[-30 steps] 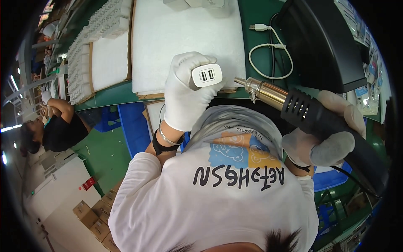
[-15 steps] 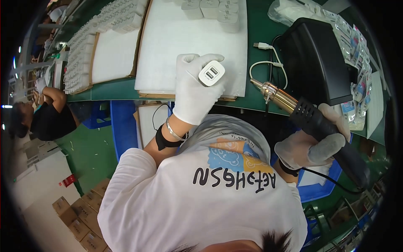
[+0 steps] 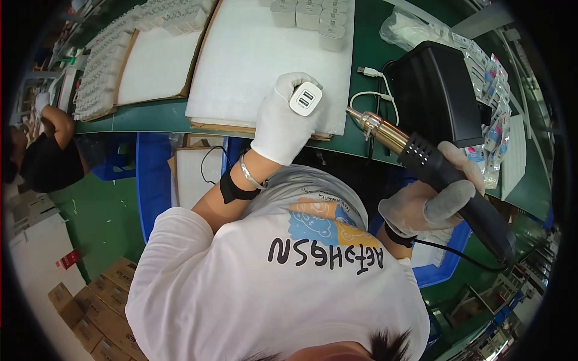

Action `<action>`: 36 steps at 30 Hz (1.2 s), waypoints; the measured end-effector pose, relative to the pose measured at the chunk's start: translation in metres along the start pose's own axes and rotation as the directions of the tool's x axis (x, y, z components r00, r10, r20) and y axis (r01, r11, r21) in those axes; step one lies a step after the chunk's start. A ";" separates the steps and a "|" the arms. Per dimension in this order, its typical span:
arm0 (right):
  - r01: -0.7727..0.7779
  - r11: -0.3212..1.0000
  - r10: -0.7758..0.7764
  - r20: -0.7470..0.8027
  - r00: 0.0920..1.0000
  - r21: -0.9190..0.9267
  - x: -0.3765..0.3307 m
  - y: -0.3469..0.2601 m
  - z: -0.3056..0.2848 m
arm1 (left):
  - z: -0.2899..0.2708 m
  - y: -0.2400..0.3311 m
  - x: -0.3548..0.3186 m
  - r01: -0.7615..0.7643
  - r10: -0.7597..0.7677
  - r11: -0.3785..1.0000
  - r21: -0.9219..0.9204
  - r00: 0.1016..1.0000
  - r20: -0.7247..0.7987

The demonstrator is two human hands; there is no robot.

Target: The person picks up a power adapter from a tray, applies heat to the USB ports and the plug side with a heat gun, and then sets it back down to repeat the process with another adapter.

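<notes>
Gloved left hand (image 3: 282,123) grips glossy white charger (image 3: 305,99) — right hand (image 3: 428,201) clasps brass-nozzled heat gun (image 3: 430,171).

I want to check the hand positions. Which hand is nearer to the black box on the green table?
Right. The right hand holds the heat gun just below the black box. The left hand, holding the white charger, is farther off to its left.

Factory assembly floor. Long green workbench (image 3: 361,72) carrying white foam sheets (image 3: 253,54) and rows of identical white chargers (image 3: 108,66). Blue crates (image 3: 150,180) sitting beneath, cardboard boxes (image 3: 90,307) stacking on green floor, another worker (image 3: 42,156) bending at left.
</notes>
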State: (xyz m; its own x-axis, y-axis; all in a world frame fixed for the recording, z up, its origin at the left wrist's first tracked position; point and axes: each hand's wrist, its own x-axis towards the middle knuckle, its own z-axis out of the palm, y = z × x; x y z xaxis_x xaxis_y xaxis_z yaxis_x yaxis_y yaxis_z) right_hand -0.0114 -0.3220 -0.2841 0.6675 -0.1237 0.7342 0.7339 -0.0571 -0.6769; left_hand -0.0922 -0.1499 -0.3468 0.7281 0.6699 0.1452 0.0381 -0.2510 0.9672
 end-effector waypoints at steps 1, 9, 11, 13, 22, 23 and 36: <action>0.055 0.998 -0.054 0.021 0.998 -0.031 0.000 0.000 0.001 | -0.001 0.001 0.000 -0.001 0.001 1.000 -0.010 1.000 -0.001; 0.121 0.992 -0.123 0.070 0.990 0.030 -0.001 -0.003 0.010 | -0.007 -0.004 0.001 -0.041 0.039 0.998 0.049 0.998 0.049; 0.129 0.992 -0.130 0.089 0.988 0.016 0.001 -0.008 0.011 | -0.008 -0.005 0.001 -0.084 0.083 0.996 0.036 0.996 0.035; 0.131 0.991 -0.129 0.117 0.985 -0.012 0.002 -0.014 0.012 | -0.009 -0.005 0.001 -0.105 0.105 0.994 0.023 0.994 0.026; 0.132 0.988 -0.148 0.227 0.963 0.085 0.008 -0.015 0.011 | -0.016 -0.001 0.002 -0.137 0.134 0.989 0.054 0.989 0.063; 0.130 0.989 -0.142 0.202 0.969 0.071 0.008 -0.015 0.014 | -0.017 -0.001 0.002 -0.124 0.120 0.991 0.054 0.990 0.078; 0.021 1.000 -0.018 0.209 0.978 -0.013 0.006 -0.010 0.008 | -0.019 0.000 0.008 -0.279 0.261 0.939 0.201 0.959 0.115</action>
State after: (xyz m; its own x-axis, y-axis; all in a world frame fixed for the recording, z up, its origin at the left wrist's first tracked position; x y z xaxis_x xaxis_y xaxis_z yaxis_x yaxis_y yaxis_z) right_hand -0.0136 -0.3145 -0.2725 0.6656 0.0875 0.7412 0.7463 -0.0722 -0.6616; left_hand -0.0997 -0.1310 -0.3415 0.7863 0.4967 0.3675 -0.0300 -0.5634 0.8256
